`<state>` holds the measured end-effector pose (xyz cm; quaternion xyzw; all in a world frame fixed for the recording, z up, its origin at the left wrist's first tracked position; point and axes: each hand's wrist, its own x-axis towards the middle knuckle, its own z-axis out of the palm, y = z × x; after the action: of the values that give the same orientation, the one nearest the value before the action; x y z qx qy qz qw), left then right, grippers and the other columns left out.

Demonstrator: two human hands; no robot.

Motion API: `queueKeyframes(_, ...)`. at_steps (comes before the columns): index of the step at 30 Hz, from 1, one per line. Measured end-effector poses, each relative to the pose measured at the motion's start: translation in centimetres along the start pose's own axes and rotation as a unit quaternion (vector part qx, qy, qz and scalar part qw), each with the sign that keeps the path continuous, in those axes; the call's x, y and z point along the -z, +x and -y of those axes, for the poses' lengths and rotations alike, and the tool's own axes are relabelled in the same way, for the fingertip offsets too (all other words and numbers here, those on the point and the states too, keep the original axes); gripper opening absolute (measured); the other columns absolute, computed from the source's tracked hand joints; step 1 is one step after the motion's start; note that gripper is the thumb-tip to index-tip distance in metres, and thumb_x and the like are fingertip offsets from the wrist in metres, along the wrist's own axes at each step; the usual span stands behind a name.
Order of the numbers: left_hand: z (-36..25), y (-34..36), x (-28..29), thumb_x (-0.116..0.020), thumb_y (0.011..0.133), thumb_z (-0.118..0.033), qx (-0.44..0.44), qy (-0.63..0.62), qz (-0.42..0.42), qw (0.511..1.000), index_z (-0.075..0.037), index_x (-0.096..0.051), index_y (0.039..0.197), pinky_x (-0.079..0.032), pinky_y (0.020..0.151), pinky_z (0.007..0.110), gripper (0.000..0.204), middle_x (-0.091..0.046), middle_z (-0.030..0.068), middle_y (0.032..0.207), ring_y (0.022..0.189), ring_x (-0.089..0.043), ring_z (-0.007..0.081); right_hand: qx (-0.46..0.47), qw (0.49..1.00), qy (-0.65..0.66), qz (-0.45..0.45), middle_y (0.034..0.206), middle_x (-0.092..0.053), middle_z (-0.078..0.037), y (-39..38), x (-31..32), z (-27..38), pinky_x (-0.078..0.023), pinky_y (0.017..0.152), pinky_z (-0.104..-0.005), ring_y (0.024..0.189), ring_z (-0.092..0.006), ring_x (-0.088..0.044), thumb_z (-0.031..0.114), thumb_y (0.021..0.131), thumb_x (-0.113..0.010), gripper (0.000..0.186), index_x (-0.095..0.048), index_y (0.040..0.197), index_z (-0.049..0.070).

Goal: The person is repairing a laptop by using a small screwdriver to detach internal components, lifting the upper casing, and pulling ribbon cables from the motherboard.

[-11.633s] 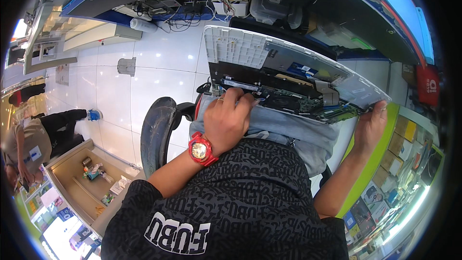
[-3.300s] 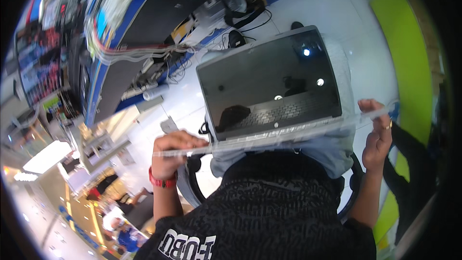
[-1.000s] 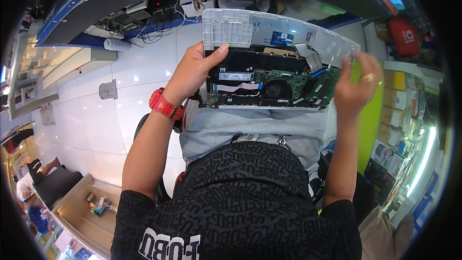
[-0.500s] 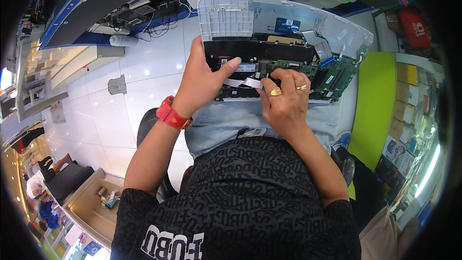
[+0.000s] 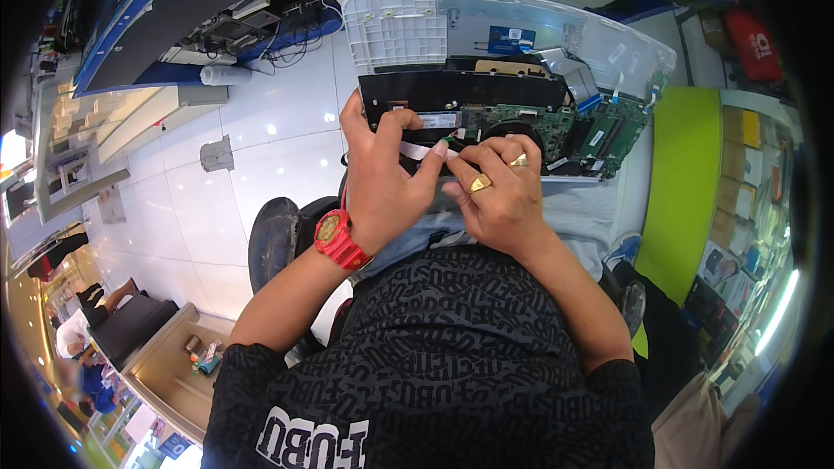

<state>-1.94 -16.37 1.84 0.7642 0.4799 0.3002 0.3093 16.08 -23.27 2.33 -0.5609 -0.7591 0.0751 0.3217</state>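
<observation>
While hands (image 5: 387, 187) (image 5: 504, 200) touch laptop (image 5: 504, 95), right edge (image 5: 665, 68) free

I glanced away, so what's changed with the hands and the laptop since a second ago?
The right hand has moved left, from the right edge of the laptop to the white ribbon cable. The left hand has come down off the white panel, its fingers now beside that cable. The laptop remains open, insides showing.

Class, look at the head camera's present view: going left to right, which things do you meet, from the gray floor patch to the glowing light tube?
Gray floor patch → left hand → right hand → wide cable's blue end → lime-green panel → glowing light tube.
</observation>
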Motion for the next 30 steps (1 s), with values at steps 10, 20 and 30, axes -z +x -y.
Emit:
queueKeyframes(10,0.2,-0.1,0.4,-0.074,0.077,0.001,0.019,-0.046,-0.017,0.999,0.001,-0.043,0.133,-0.049,0.100,0.042,0.064,-0.044,0.0247,0.136,0.125,-0.053,0.0349,-0.028,0.996,-0.061,-0.062,0.085,-0.068,-0.005,0.2,-1.5,-0.1,-0.042,0.089,-0.0439,0.079,-0.0247,-0.062,0.008,0.079,-0.080,0.028,-0.075,0.105,0.000)
queueKeyframes(20,0.9,2.1,1.0,-0.069,0.076,0.008,0.171,-0.278,0.003,0.945,0.005,-0.037,0.142,-0.055,0.094,0.034,0.073,-0.061,0.0160,0.119,0.107,-0.065,0.0214,-0.047,0.993,-0.045,-0.102,0.084,-0.065,-0.004,0.6,-2.5,0.2,-0.040,0.089,-0.0431,0.080,-0.0245,-0.060,0.007,0.079,-0.082,0.024,-0.075,0.101,0.002)
queueKeyframes(30,3.1,4.2,2.1,-0.080,0.095,-0.019,0.282,-0.433,0.150,0.843,-0.001,-0.075,0.113,-0.055,0.084,0.029,0.026,-0.077,0.0053,0.103,0.090,-0.068,0.0093,-0.071,0.988,-0.063,-0.123,0.085,-0.063,-0.005,1.1,-3.8,0.5,-0.039,0.092,-0.0457,0.080,-0.0267,-0.058,0.004,0.082,-0.079,0.013,-0.069,0.090,0.005)
